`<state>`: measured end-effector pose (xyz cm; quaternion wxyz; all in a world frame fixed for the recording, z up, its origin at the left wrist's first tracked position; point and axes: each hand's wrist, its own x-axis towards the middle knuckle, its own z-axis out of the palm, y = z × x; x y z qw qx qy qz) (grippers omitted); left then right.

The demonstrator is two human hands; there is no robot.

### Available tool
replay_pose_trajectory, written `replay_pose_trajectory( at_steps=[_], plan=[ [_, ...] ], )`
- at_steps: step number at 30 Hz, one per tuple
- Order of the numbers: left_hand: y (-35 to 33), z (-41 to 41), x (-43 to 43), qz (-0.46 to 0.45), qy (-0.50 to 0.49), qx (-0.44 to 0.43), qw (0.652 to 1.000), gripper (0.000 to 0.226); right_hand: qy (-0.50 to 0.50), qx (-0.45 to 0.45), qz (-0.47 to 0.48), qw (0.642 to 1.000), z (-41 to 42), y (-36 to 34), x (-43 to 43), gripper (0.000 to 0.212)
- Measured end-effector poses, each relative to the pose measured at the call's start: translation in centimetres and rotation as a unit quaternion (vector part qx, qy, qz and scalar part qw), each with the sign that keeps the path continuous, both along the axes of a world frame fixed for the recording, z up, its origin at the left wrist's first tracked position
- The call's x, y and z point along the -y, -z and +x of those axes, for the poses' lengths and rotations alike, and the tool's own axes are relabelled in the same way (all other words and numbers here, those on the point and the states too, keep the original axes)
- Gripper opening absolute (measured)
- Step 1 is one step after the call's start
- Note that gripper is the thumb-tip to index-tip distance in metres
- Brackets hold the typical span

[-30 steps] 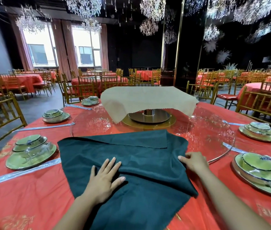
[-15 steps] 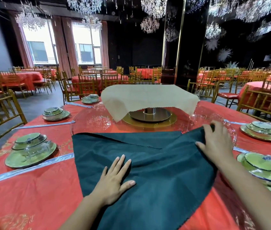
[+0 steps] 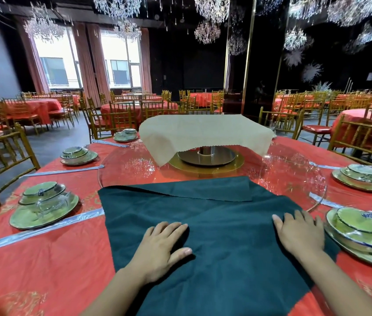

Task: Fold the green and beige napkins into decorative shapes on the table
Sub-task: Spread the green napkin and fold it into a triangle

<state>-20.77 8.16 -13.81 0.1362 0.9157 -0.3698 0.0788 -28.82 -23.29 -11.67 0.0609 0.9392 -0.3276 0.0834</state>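
Since both palms lie on the green napkin (image 3: 226, 238), the step looks like smoothing it flat before the next fold. L hand (image 3: 162, 249) presses left of the cloth's centre, grip slack, fingers bent a little at the knuckles, nothing pinched as far as I can see. R hand (image 3: 299, 238) lies flat near the right corner, grip open, fingers straight, holding nothing.

To do it well: sweep outward from the middle w/ even pressure, L hand anchoring while R hand strokes. Flatten the folded-over strip along the far edge so the corners meet square. That edge laps onto the glass turntable (image 3: 135, 169). My guess is the cloth slides easily there, so keep weight on the near part. R hand is just beside a wrapped place setting (image 3: 360, 231); mind it.

Surface & room, L to R: green plates (image 3: 43, 208) on the red-covered bench (image 3: 55, 258), then the beige napkin (image 3: 203, 131) draped over the turntable's hub, untouched. Beyond are windows (image 3: 55, 62), gold chairs (image 3: 4, 156) and chandeliers (image 3: 208, 30).
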Motion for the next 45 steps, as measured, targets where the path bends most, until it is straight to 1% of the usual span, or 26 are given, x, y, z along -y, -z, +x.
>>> replay_pose_trajectory(
  at_steps=[3, 4, 6, 7, 11, 13, 14, 16, 17, 19, 21, 24, 27, 28, 30, 31, 33, 35, 36, 37, 38, 39, 40, 42, 43, 45],
  plan=[
    [0.5, 0.7, 0.4, 0.018, -0.007, -0.017, 1.0, 0.102, -0.105, 0.053, 0.043, 0.992, 0.9, 0.2, -0.7, 0.055],
    [0.8, 0.8, 0.5, 0.033, -0.006, -0.033, 0.999, 0.104, -0.149, 0.056, 0.073, 0.985, 1.0, 0.4, -1.4, 0.063],
    [1.1, 0.8, 0.7, 0.049, -0.008, -0.05, 0.998, 0.106, -0.21, 0.044, 0.112, 0.97, 1.0, 1.5, -2.6, 0.1],
    [1.2, 0.8, 0.7, 0.046, -0.009, -0.054, 0.997, 0.105, -0.223, 0.03, 0.107, 0.968, 0.8, 1.9, -3.0, 0.11],
    [1.3, 0.9, -0.7, 0.008, 0.015, -0.074, 0.997, 0.1, -0.271, 0.041, 0.052, 0.96, -0.7, 2.8, -4.5, 0.111],
    [1.3, 0.9, -2.0, -0.001, 0.036, -0.072, 0.997, 0.1, -0.379, 0.101, 0.096, 0.915, -2.0, 2.8, -6.2, 0.085],
    [1.3, 0.8, -2.6, -0.006, 0.046, -0.075, 0.996, 0.099, -0.435, 0.086, 0.161, 0.882, -2.8, 2.7, -7.5, 0.079],
    [1.3, 0.5, -3.5, -0.015, 0.059, -0.084, 0.995, 0.099, -0.521, -0.011, 0.271, 0.809, -4.5, 2.8, -10.4, 0.079],
    [1.3, 0.3, -3.9, -0.02, 0.063, -0.09, 0.994, 0.101, -0.559, -0.035, 0.264, 0.785, -5.1, 3.0, -11.4, 0.076],
    [1.1, -0.4, -4.3, -0.024, 0.066, -0.108, 0.992, 0.105, -0.615, -0.004, 0.193, 0.764, -5.5, 4.2, -12.2, 0.062],
    [1.0, -1.4, -4.7, -0.009, 0.072, -0.128, 0.989, 0.109, -0.595, -0.01, 0.198, 0.779, -5.8, 4.4, -12.3, 0.057],
    [0.5, -2.3, -5.6, -0.012, 0.075, -0.159, 0.984, 0.11, -0.571, 0.014, 0.237, 0.786, -6.1, 3.9, -12.8, 0.065],
    [-0.5, -3.5, -6.2, -0.091, 0.077, -0.251, 0.961, 0.101, -0.506, 0.053, 0.364, 0.78, -6.3, 2.8, -13.2, 0.08],
    [-0.8, -4.2, -6.4, -0.163, 0.085, -0.318, 0.93, 0.094, -0.468, 0.06, 0.422, 0.774, -6.5, 2.1, -13.1, 0.075],
    [-1.1, -5.2, -6.9, -0.306, 0.097, -0.467, 0.824, 0.08, -0.42, 0.047, 0.49, 0.762, -6.8, 0.6, -12.8, 0.03],
    [-1.6, -5.8, -7.3, -0.332, 0.117, -0.497, 0.793, 0.072, -0.414, 0.046, 0.507, 0.755, -6.9, 0.1, -12.3, 0.03],
    [-2.8, -6.2, -8.1, -0.298, 0.132, -0.488, 0.809, 0.056, -0.384, 0.024, 0.57, 0.726, -7.7, -0.9, -11.5, 0.036],
    [-3.7, -6.2, -8.1, -0.237, 0.129, -0.451, 0.851, 0.047, -0.354, -0.014, 0.65, 0.673, -8.4, -2.1, -10.9, 0.03],
    [-3.9, -6.0, -7.8, -0.235, 0.117, -0.442, 0.858, 0.044, -0.34, -0.038, 0.689, 0.639, -8.5, -2.7, -10.7, 0.026],
    [-4.3, -5.8, -7.3, -0.259, 0.091, -0.45, 0.85, 0.041, -0.33, -0.051, 0.717, 0.612, -8.5, -3.3, -10.4, 0.023],
    [-4.5, -5.2, -6.8, -0.282, 0.071, -0.446, 0.846, 0.038, -0.314, -0.05, 0.728, 0.607, -8.1, -3.8, -10.0, 0.024],
    [-4.9, -4.7, -5.9, -0.301, 0.047, -0.427, 0.851, 0.036, -0.286, -0.034, 0.731, 0.618, -7.6, -4.2, -9.6, 0.027],
    [-5.2, -3.8, -4.9, -0.283, 0.018, -0.377, 0.882, 0.033, -0.252, -0.006, 0.727, 0.638, -6.7, -4.3, -9.1, 0.03],
    [-5.4, -1.8, -3.1, -0.183, -0.035, -0.249, 0.95, 0.037, -0.175, 0.059, 0.693, 0.697, -5.2, -4.3, -8.0, 0.034],
    [-5.4, -1.1, -2.1, -0.132, -0.058, -0.197, 0.97, 0.042, -0.158, 0.081, 0.662, 0.728, -4.6, -4.1, -7.5, 0.035],
    [-4.7, 0.0, -0.7, -0.062, -0.069, -0.169, 0.981, 0.043, -0.193, 0.086, 0.569, 0.795, -4.2, -3.5, -6.8, 0.031]
  ],
)
